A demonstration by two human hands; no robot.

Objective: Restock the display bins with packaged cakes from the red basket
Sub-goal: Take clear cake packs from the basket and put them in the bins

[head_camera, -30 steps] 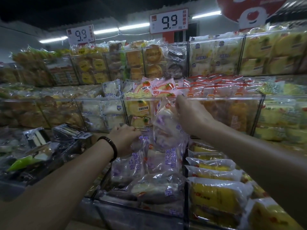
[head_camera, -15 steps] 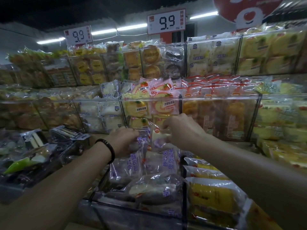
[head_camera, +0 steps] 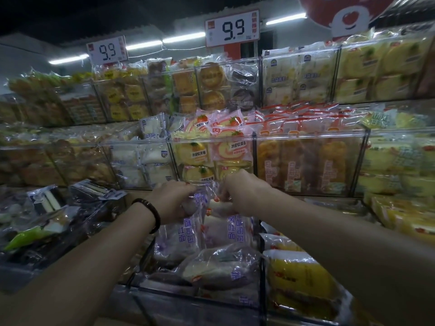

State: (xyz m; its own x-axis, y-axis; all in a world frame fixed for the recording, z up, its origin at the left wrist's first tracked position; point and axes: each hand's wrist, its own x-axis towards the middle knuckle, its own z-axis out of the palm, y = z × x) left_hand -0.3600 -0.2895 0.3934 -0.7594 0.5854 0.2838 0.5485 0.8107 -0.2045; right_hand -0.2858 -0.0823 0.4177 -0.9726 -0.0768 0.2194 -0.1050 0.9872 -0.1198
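Observation:
Both my hands reach into the clear display bin (head_camera: 141,262) in front of me, which holds several purple-lettered cake packs. My left hand (head_camera: 173,201), with a dark bead bracelet on its wrist, grips the top of an upright purple pack (head_camera: 181,236) at the bin's back. My right hand (head_camera: 244,192) pinches the top of the neighbouring purple pack (head_camera: 231,229). Another purple pack (head_camera: 219,267) lies flat at the bin's front. The red basket is out of view.
A bin of yellow cake packs (head_camera: 299,278) adjoins on the right. Dark-wrapped packs (head_camera: 47,208) fill the bin on the left. Behind stand two higher tiers of clear bins (head_camera: 211,156) with cakes, under 9.9 price signs (head_camera: 231,28).
My right hand came down from the middle tier with a purple pack and set it at the back of the lower bin. My left hand stayed on its pack.

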